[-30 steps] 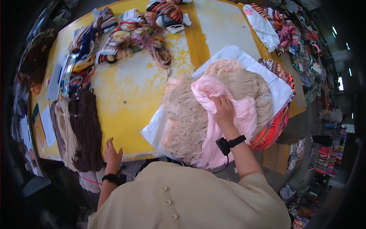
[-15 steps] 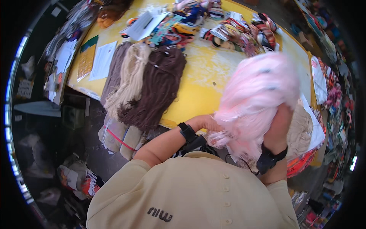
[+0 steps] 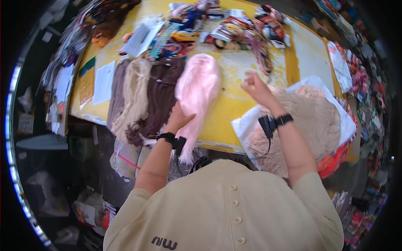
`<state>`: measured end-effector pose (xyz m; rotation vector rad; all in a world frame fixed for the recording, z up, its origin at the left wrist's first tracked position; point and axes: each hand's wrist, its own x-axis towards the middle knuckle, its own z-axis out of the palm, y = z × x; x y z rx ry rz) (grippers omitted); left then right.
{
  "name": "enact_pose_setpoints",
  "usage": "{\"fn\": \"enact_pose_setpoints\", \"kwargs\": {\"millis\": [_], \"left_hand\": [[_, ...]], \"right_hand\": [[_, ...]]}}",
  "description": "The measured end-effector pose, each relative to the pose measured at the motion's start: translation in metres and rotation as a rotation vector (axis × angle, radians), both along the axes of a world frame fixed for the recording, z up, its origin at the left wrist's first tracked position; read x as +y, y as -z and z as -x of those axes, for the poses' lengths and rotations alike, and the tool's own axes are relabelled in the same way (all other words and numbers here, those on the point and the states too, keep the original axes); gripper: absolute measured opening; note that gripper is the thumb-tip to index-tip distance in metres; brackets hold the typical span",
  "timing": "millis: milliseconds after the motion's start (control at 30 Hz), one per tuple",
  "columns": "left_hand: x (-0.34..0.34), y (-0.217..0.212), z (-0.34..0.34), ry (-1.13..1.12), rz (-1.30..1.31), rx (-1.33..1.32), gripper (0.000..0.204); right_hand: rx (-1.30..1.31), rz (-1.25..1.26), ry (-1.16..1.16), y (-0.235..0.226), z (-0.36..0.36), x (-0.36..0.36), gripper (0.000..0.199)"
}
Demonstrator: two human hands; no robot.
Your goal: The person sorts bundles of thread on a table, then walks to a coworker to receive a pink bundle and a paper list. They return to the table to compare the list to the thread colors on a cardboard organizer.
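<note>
From the head view, the left hand point(image 3: 178, 119) lies flat with fingers spread on the lower part of the pink wig point(image 3: 196, 90), which stretches away from it along the yellow tabletop point(image 3: 234, 104), its tail hanging over the near edge. Left of that hand lie a dark brown wig point(image 3: 161, 96) and a blond wig point(image 3: 134, 98). The right hand point(image 3: 253, 85) hovers loosely curled, holding nothing, above the beige wig pile point(image 3: 312, 119). The overhanging strands could likely slide off or tangle with the brown wig just beside them.
</note>
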<state>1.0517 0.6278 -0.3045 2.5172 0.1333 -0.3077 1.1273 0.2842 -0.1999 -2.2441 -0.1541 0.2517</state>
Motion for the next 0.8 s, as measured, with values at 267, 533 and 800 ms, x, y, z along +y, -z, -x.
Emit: {"fn": "enact_pose_setpoints", "kwargs": {"millis": [267, 533, 800], "left_hand": [[0.014, 0.064, 0.046, 0.155, -0.433, -0.312, 0.081], [-0.169, -0.048, 0.042, 0.029, -0.267, -0.268, 0.073], [-0.29, -0.076, 0.065, 0.332, -0.228, -0.143, 0.074]], "right_hand": [[-0.132, 0.19, 0.537, -0.037, 0.183, -0.253, 0.038], [-0.178, 0.56, 0.789, -0.026, 0.157, -0.481, 0.063], [0.161, 0.501, 0.909, 0.008, 0.181, -0.475, 0.069]]}}
